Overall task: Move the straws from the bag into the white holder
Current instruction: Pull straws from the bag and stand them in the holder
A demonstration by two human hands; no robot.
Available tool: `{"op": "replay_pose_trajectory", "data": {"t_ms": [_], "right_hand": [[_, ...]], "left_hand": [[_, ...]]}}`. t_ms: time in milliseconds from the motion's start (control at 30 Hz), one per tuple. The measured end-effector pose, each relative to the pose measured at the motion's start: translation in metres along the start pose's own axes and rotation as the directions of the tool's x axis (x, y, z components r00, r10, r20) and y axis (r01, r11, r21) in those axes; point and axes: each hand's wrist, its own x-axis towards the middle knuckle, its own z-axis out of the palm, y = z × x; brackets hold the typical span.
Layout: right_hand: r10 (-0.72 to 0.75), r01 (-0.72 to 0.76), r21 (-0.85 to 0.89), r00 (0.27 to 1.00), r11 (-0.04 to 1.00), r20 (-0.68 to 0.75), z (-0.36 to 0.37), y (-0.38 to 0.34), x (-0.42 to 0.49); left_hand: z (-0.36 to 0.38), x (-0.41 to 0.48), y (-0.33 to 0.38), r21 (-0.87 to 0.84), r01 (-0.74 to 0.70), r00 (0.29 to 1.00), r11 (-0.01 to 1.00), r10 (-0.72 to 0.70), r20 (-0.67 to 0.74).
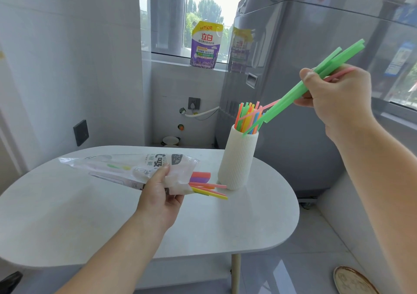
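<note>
Your right hand [336, 99] pinches green and pink straws [316, 79], their lower tips at the mouth of the white holder [239, 158] standing on the surface [90, 214]. Your left hand [160, 194] grips the bag [126, 169], other straws [209, 187] poking out.

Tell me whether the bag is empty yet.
Not empty: coloured straws stick out of the open end of the bag, held by the left hand.
</note>
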Motion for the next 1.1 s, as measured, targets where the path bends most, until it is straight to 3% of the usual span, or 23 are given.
{"op": "replay_pose_trajectory", "data": {"t_ms": [433,1100], "right_hand": [[-0.045,0.045,0.004,0.999,0.999,0.0,0.0013,0.0022,0.0013],[-0.106,0.117,-0.099,0.988,0.988,0.109,-0.0071,-0.0012,-0.0001]], "left_hand": [[-0.0018,-0.0003,0.0013,-0.001,-0.011,1.0,1.0,0.011,0.018],[-0.0027,0.0026,0.0005,0.016,-0.008,1.0,1.0,0.008,0.005]]}}
